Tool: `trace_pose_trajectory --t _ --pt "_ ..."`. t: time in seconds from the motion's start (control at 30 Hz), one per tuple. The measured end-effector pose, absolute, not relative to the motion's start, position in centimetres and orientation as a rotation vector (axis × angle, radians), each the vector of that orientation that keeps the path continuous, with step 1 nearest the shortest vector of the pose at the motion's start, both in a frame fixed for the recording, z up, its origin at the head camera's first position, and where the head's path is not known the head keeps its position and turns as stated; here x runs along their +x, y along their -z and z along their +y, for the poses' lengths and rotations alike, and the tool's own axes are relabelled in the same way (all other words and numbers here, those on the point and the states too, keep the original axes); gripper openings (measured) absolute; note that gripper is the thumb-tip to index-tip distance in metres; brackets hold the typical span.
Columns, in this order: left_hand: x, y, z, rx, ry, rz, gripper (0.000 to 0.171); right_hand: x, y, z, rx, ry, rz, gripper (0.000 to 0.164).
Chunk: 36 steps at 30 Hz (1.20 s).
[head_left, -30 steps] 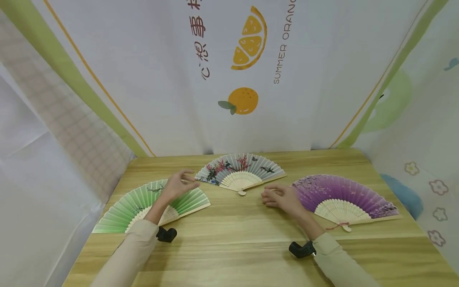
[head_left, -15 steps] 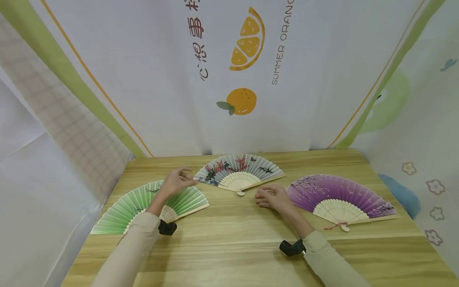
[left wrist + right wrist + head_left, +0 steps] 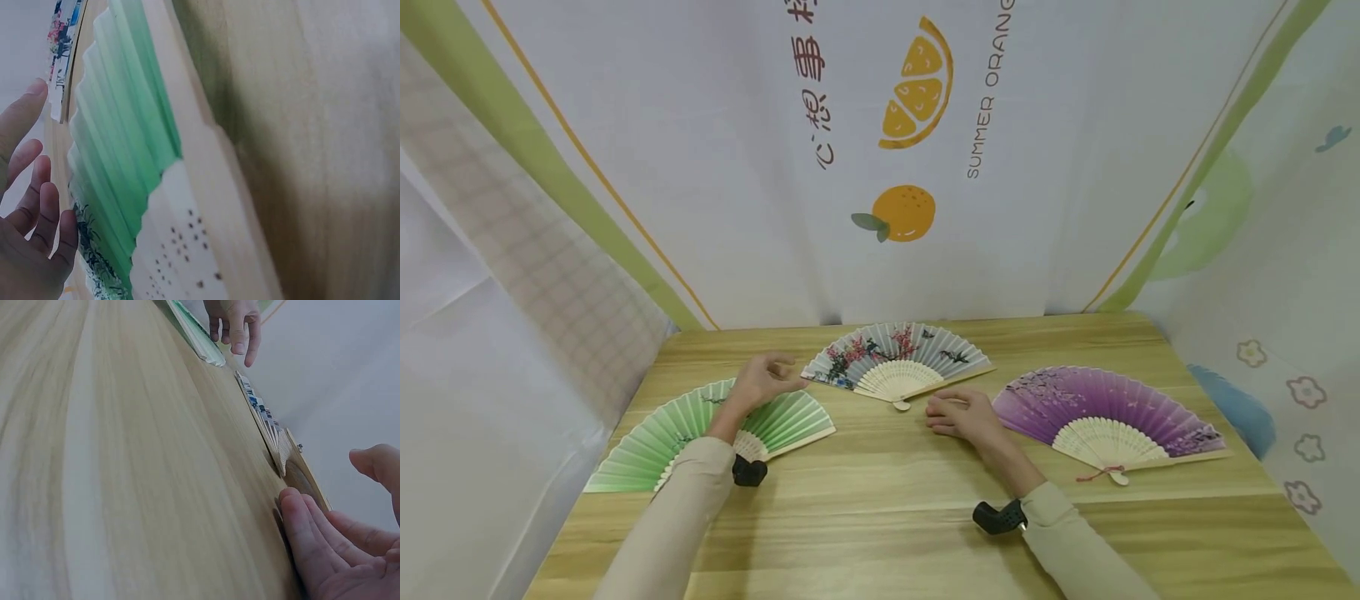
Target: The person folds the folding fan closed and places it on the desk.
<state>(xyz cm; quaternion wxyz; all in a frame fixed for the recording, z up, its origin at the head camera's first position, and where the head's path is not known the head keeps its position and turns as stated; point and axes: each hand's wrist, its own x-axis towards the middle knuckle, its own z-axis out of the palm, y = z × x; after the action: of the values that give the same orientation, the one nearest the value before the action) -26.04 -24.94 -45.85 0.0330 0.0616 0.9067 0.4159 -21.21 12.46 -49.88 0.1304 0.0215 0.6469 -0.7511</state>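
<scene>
An open grey folding fan (image 3: 917, 354), printed with pink blossoms, lies at the back middle of the table. To its left is a green folding fan (image 3: 655, 433), spread out too. My left hand (image 3: 763, 385) hovers over the green fan's upper part, fingertips close to the grey fan's left corner, holding nothing. In the left wrist view its fingers are loosely bent and apart from the thumb. My right hand (image 3: 970, 419) is just right of the grey fan's pivot end, palm inward and fingers extended, also holding nothing. In the right wrist view its fingertips are low by the wood.
A spread purple folding fan (image 3: 1105, 404) with a red cord (image 3: 1101, 473) lies right of my right hand. Wood-grain table (image 3: 850, 517) stretches toward me. A white curtain (image 3: 737, 167) printed with oranges hangs behind the table's back edge. Black wrist cameras (image 3: 1000, 517) stick out from both wrists.
My right hand has shifted a little left, away from the purple fan and toward the grey fan's pivot end. The left hand has stayed almost in place. The view has shifted slightly.
</scene>
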Motion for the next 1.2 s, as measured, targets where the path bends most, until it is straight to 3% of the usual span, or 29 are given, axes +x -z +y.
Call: trace_pose_trajectory --t 0.43,1.2 --pt "-27.0 46.5 -24.9 0.117 -1.184 2.841 0.047 -21.1 50.0 11.7 0.114 2.250 1.862 0.039" --pt "-26.9 46.2 -24.3 0.101 -1.064 2.854 0.054 -21.1 50.5 11.0 0.184 2.342 1.823 0.036"
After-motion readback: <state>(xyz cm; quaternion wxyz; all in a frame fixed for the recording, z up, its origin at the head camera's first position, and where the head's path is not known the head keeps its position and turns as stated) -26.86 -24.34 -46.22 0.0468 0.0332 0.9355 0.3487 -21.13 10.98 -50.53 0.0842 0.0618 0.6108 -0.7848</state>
